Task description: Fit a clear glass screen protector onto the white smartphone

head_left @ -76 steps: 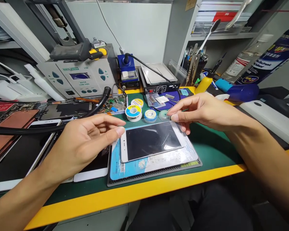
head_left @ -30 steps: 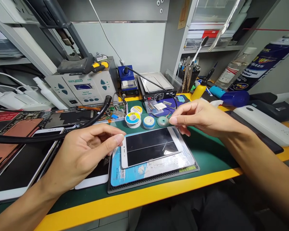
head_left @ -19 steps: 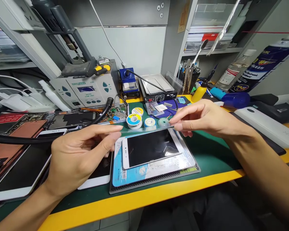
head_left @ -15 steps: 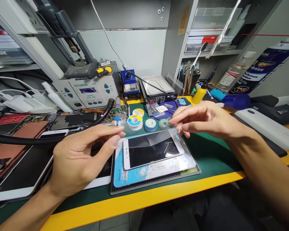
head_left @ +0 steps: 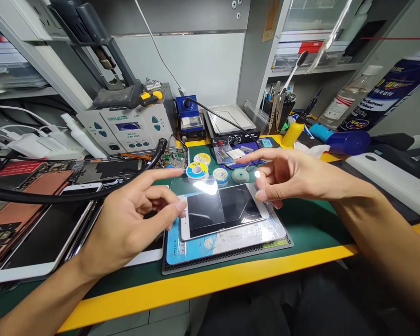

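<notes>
Between my two hands is a transparent screen protector, with a bright glare on its far part. It hangs tilted just above a white phone with a black screen. My left hand grips its left edge between thumb and bent fingers, index finger stretched out. The right edge is pinched by my right hand, its index finger also extended. Below, the phone lies face up on a blue and white packet. That packet rests on a dark perforated plate.
Solder spools stand behind the phone. A hot-air station with a black hose is at the left, beside opened phones. To the right are a yellow bottle, a spray can and a white power bank.
The screen protector has tilted and now catches a bright reflection. My left hand has moved right and slightly up, and both index fingers have straightened away from the thumbs.
</notes>
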The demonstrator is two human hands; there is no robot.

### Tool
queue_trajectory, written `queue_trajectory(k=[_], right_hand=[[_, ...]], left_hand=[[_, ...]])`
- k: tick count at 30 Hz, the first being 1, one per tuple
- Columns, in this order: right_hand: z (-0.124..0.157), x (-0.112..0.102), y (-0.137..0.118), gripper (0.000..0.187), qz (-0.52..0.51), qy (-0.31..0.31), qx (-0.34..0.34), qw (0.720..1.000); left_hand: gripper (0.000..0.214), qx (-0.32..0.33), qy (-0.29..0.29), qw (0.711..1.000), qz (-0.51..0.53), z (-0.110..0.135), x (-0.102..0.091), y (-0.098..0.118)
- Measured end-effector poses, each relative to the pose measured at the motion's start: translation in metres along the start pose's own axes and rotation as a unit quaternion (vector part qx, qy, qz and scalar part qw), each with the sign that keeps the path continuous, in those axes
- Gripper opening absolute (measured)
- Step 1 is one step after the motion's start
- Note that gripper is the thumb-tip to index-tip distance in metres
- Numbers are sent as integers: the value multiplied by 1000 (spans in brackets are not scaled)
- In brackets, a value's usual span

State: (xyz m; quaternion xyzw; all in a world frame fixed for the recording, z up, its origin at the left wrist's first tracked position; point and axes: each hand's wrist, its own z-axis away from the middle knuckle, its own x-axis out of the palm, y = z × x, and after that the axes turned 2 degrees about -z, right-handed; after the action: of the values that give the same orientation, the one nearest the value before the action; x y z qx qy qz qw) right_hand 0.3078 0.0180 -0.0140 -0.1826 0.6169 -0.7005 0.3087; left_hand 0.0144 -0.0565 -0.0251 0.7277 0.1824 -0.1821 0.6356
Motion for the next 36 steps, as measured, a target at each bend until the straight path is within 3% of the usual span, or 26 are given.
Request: queue_trajectory(k=[3, 6, 18, 36], right_hand=[[1, 1, -4, 71, 36, 8, 6, 999], [1, 1, -6, 56, 67, 20, -2, 998], [-3, 0, -3, 47, 99, 20, 5, 995], [-5, 3, -4, 42, 124, 25, 15, 992]], left_hand=[[58, -41, -31, 998, 25, -2, -2, 0], [48, -60, -45, 997, 34, -3, -3, 0], [42, -41, -75, 994, -66, -8, -7, -9], [37, -20, -73, 990, -121, -7, -8, -13]])
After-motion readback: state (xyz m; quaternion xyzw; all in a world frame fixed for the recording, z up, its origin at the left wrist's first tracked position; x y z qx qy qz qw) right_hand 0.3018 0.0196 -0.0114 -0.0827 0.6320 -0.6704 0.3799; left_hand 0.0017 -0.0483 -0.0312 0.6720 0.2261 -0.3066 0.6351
